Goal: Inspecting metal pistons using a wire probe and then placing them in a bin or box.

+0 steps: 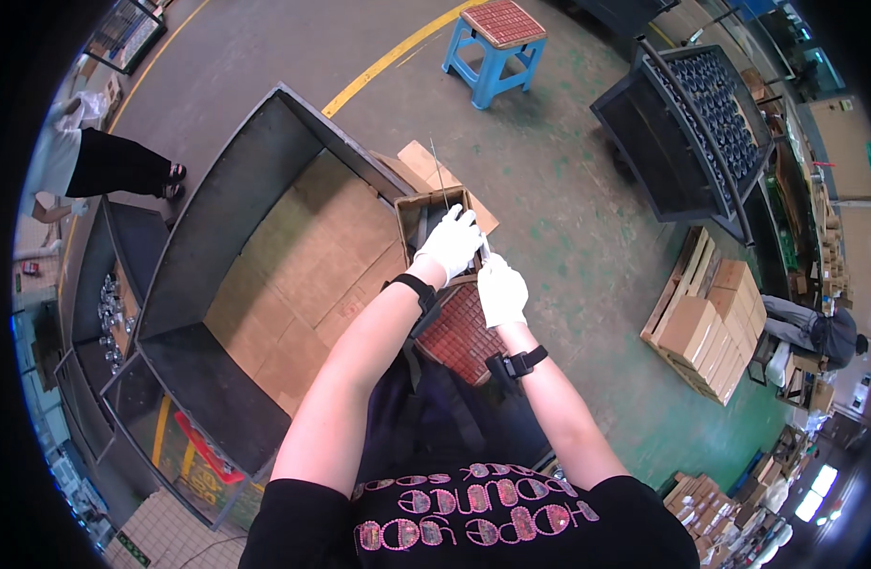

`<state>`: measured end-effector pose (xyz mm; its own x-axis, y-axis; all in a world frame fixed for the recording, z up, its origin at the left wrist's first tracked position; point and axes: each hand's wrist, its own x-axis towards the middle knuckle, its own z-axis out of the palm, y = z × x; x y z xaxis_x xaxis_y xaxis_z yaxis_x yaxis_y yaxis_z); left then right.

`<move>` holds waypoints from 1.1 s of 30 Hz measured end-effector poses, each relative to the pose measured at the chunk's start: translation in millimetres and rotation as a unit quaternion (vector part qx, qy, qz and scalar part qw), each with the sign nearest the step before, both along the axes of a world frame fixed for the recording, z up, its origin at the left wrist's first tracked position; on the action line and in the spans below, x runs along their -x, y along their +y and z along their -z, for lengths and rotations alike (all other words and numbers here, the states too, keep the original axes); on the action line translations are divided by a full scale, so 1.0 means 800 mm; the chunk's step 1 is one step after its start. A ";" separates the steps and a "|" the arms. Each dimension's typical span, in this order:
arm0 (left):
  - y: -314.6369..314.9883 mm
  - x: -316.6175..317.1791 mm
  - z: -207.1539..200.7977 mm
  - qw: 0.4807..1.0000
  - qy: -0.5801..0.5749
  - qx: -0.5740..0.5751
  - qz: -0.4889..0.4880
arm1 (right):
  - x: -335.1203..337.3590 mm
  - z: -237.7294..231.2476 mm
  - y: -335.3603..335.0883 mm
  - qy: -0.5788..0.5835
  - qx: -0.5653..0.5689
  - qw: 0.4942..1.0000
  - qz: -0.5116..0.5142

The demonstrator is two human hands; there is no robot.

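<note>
Both my hands wear white gloves and meet over a small open cardboard box [404, 216]. My left hand [448, 246] is over the box with its fingers bent; what lies under them is hidden. Just to its right, my right hand [502, 292] is closed, with a slim pale piece [485, 248] showing at its fingertips, too small to name. A thin straight rod or wire [438, 163] rises from the box's far side. Dark contents show partly inside the box. Below the hands is a stool with a red woven-look top [459, 332].
A large dark metal bin [222, 213] lined with cardboard stands at left. A blue stool [497, 57] is ahead. At right are a dark bin [663, 142] with rows of metal parts and a pallet of cartons [706, 327]. One person [122, 161] stands far left, another [820, 332] far right.
</note>
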<state>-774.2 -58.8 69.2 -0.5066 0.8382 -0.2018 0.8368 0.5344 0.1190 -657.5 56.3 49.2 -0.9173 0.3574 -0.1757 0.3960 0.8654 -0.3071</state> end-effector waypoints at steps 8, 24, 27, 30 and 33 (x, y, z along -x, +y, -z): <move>-0.022 0.014 0.043 0.974 -0.165 -0.136 -0.068 | -0.002 -0.002 -0.001 -0.011 0.016 0.999 -0.026; -0.050 -0.021 0.010 0.987 -0.027 -0.155 -0.037 | 0.042 -0.028 0.050 -0.183 0.232 0.955 0.024; -0.031 -0.010 0.002 0.988 -0.015 -0.147 -0.039 | 0.037 -0.017 0.059 -0.170 0.222 0.960 -0.001; -0.025 0.001 -0.002 0.990 -0.016 -0.136 -0.022 | 0.036 -0.028 0.054 -0.171 0.219 0.961 -0.011; -0.010 0.010 -0.001 0.997 -0.022 -0.070 -0.009 | 0.043 -0.026 0.053 -0.190 0.168 0.967 -0.003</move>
